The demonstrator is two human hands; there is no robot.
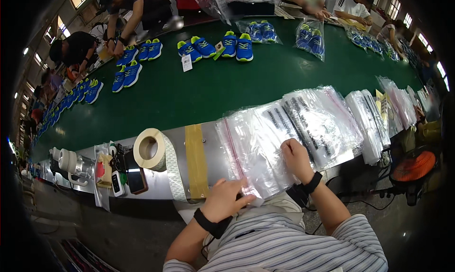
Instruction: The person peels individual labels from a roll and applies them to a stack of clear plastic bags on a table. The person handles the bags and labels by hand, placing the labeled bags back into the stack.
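Note:
A fanned stack of clear plastic zip bags (279, 134) lies on the metal edge of the conveyor table in front of me. My left hand (226, 199) pinches the near corner of the front bag at the table's edge. My right hand (296, 159) rests flat on top of the same bags, fingers pressing them down. Both wrists wear black bands.
A roll of white label tape (150, 149) and a strip of tan tape (195, 160) lie left of the bags, with a phone (136, 179) and small items beyond. Blue and green shoes (237, 44) ride the green belt (189, 92). Other people work across it. An orange fan (414, 167) stands at right.

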